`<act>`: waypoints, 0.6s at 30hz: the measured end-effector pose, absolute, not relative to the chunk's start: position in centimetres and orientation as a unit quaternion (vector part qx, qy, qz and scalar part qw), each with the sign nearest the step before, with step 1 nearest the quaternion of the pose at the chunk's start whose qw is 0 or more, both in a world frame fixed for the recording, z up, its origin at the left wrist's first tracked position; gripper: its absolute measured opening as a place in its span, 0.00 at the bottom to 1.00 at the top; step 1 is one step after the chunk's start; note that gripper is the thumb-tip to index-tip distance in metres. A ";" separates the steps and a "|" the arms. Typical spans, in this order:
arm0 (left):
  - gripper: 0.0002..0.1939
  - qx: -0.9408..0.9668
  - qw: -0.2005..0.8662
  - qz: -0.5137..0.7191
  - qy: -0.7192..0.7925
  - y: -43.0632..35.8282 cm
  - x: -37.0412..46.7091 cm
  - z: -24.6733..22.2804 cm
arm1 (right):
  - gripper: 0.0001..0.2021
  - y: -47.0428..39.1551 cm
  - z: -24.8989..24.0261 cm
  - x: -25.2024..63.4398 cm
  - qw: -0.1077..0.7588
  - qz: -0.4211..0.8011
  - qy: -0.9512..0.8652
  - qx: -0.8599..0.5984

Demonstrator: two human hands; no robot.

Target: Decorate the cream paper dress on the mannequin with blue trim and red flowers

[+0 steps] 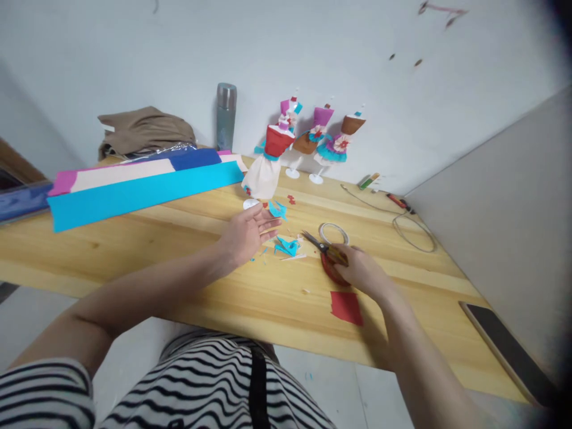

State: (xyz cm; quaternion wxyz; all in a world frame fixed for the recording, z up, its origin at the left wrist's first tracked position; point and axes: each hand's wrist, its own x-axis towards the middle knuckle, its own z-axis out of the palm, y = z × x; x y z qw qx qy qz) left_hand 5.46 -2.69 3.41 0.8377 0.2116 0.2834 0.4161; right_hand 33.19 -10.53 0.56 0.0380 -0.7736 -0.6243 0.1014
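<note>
The right hand [363, 271] is clamped on the scissors [329, 254], between the front and back edges of the surface [429, 286]. The left hand [242, 238] is loosely spread, just beside blue scraps [287, 246].

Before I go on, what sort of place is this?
Probably a small craft workspace against a wall: the wooden table holds miniature dress forms in colored outfits, cut blue scraps, and scissors at the right hand.
</note>
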 end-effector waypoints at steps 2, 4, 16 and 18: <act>0.10 0.214 0.837 0.415 0.284 -2.9 4.8 2.8 | 0.27 -10.7 -0.5 33.7 0.018 0.099 -0.630 -0.770; 0.13 0.220 0.837 0.415 0.281 -3.1 4.3 2.2 | 0.30 -10.7 -1.0 34.0 0.028 0.094 -0.633 -0.768; 0.15 0.206 0.843 0.429 0.251 -3.1 3.1 0.5 | 0.29 -13.5 1.2 31.4 0.395 0.451 -0.609 -0.520; 0.16 0.210 0.842 0.433 0.243 -3.3 3.0 0.7 | 0.24 -13.4 0.9 29.5 0.337 0.486 -0.623 -0.512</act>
